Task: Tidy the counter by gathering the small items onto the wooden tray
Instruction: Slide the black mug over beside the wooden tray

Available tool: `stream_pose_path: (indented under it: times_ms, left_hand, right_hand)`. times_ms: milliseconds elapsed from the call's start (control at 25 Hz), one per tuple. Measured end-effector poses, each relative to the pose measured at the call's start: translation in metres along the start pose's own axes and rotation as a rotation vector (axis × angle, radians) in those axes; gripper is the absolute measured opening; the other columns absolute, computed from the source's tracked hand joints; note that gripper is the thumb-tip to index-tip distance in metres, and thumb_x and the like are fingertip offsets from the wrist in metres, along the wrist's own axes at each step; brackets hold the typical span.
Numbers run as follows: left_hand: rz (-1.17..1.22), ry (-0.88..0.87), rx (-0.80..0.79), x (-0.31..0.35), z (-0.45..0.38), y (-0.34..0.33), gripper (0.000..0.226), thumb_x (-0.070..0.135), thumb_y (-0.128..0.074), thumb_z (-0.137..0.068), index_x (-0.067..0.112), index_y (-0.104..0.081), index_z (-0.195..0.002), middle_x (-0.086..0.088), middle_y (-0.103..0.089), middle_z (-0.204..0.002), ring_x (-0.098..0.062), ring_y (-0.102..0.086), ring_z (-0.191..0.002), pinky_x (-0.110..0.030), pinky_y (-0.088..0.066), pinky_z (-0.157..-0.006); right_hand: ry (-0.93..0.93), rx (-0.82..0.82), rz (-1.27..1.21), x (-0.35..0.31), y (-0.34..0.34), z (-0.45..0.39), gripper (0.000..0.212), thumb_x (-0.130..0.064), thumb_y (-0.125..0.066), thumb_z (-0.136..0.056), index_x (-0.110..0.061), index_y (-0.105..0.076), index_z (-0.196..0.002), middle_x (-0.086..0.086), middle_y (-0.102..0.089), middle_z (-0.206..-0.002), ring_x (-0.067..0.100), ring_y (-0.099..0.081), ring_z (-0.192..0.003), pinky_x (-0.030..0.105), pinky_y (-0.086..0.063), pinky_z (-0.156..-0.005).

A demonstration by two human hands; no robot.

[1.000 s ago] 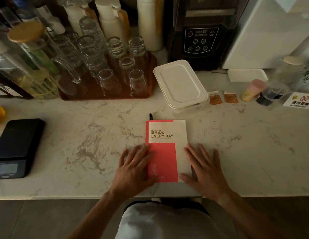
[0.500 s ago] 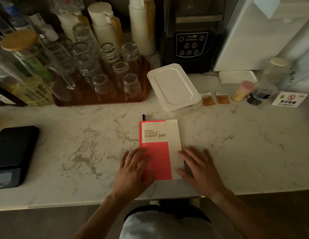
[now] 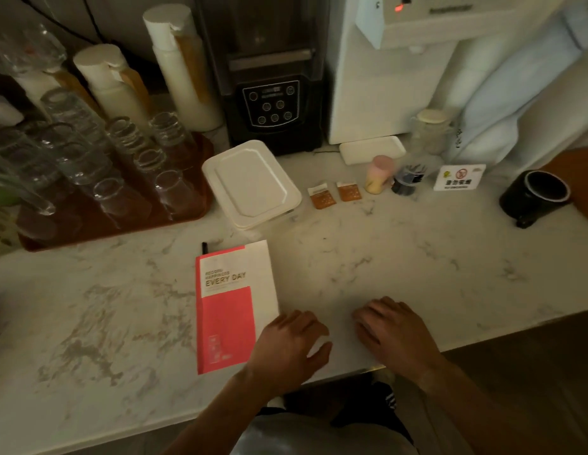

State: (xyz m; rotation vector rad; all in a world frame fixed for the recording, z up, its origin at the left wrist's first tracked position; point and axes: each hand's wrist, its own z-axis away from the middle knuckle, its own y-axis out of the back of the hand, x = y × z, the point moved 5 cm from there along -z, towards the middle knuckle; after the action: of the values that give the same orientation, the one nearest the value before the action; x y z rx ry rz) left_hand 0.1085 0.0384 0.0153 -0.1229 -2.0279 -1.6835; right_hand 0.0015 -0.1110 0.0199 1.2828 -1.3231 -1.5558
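Both hands, left [image 3: 287, 343] and right [image 3: 393, 333], rest loosely curled and empty on the counter [image 3: 401, 257]; reaching far right risks toppling the mug [image 3: 534, 197].

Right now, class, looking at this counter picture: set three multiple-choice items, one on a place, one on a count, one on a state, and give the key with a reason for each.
1. Where does the black mug stand?
A. at the right end of the counter
B. on the notebook
C. among the glasses

2. How many small orange sachets lie beside the white lidded box?
A. one
B. two
C. four

3. What state is the red and white notebook in?
A. open at the middle
B. standing on edge
C. closed and lying flat

Key: 1 A, the mug sits far right, apart from the rest. 2 B, two sachets lie side by side to the right of the box. 3 C, its cover faces up on the counter, with the left hand at its lower right corner.
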Motion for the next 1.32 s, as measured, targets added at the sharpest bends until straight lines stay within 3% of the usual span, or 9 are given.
stream_pose_path:
  times_ms: [120, 280, 440, 560, 720, 880, 1080, 1320]
  left_hand:
    - [-0.115, 0.073, -0.181, 0.020, -0.041, -0.024, 0.040, 0.053, -0.039, -0.091, 0.025, -0.063, -0.107, 0.006, -0.062, -0.109, -0.015, -0.058, -0.099, -0.033, -0.049, -0.085]
    - [-0.231, 0.131, -0.180, 0.049, -0.085, -0.046, 0.040, 0.053, -0.036, -0.088, 0.025, -0.061, -0.104, 0.004, -0.060, -0.106, -0.018, -0.056, -0.097, -0.033, -0.046, -0.085]
    - [-0.231, 0.182, -0.139, 0.078, -0.119, -0.061, 0.035, 0.049, -0.043, -0.086, 0.024, -0.063, -0.099, 0.003, -0.061, -0.101, -0.019, -0.058, -0.093, -0.035, -0.049, -0.079]
    - [-0.222, 0.234, -0.124, 0.091, -0.134, -0.067, 0.030, 0.047, -0.047, -0.085, 0.025, -0.063, -0.097, 0.004, -0.062, -0.099, -0.018, -0.059, -0.089, -0.032, -0.049, -0.076]
    - [-0.216, 0.261, -0.157, 0.100, -0.145, -0.072, 0.033, 0.051, -0.042, -0.087, 0.028, -0.061, -0.101, 0.007, -0.060, -0.104, -0.015, -0.058, -0.093, -0.030, -0.047, -0.080]
    - [-0.234, 0.158, -0.206, 0.106, -0.167, -0.076, 0.039, 0.053, -0.037, -0.088, 0.027, -0.059, -0.108, 0.004, -0.059, -0.111, -0.016, -0.056, -0.098, -0.032, -0.046, -0.084]
    - [-0.273, -0.010, -0.216, 0.116, -0.208, -0.087, 0.040, 0.049, -0.040, -0.089, 0.022, -0.060, -0.111, -0.001, -0.059, -0.110, -0.022, -0.057, -0.098, -0.037, -0.047, -0.080]
    - [-0.298, -0.268, -0.222, 0.148, -0.250, -0.107, 0.032, 0.043, -0.054, -0.085, 0.018, -0.067, -0.100, -0.004, -0.064, -0.098, -0.025, -0.062, -0.084, -0.036, -0.051, -0.068]
  right_hand:
    - [-0.002, -0.094, 0.040, 0.047, 0.012, 0.009, 0.013, -0.025, -0.059, -0.088, -0.018, -0.069, -0.091, 0.000, -0.066, -0.091, 0.025, -0.062, -0.088, 0.036, -0.047, -0.069]
    - [0.088, -0.204, 0.029, 0.103, 0.023, 0.014, 0.025, -0.030, -0.042, -0.094, -0.021, -0.063, -0.104, -0.002, -0.061, -0.103, 0.021, -0.056, -0.098, 0.035, -0.041, -0.077]
    - [0.180, -0.197, 0.049, 0.153, 0.040, 0.014, 0.013, -0.026, -0.055, -0.088, -0.020, -0.066, -0.091, 0.000, -0.063, -0.088, 0.023, -0.061, -0.083, 0.034, -0.046, -0.067]
    - [0.197, -0.212, 0.028, 0.179, 0.046, 0.013, 0.019, -0.027, -0.048, -0.091, -0.019, -0.064, -0.097, 0.000, -0.061, -0.096, 0.022, -0.058, -0.090, 0.036, -0.045, -0.072]
    - [0.222, -0.172, 0.015, 0.199, 0.052, 0.010, 0.014, -0.026, -0.053, -0.088, -0.020, -0.065, -0.090, -0.001, -0.061, -0.093, 0.021, -0.059, -0.088, 0.036, -0.047, -0.069]
    - [0.188, -0.166, 0.026, 0.215, 0.053, 0.010, 0.018, -0.026, -0.053, -0.088, -0.020, -0.066, -0.099, 0.000, -0.063, -0.104, 0.023, -0.059, -0.094, 0.039, -0.049, -0.074]
    - [0.020, -0.162, 0.064, 0.241, 0.060, 0.026, 0.024, -0.025, -0.060, -0.083, -0.019, -0.069, -0.105, 0.002, -0.065, -0.105, 0.024, -0.062, -0.091, 0.040, -0.053, -0.071]
    - [-0.213, -0.110, 0.063, 0.284, 0.077, 0.064, 0.024, -0.021, -0.068, -0.080, -0.018, -0.070, -0.104, 0.005, -0.069, -0.103, 0.030, -0.065, -0.088, 0.042, -0.053, -0.073]
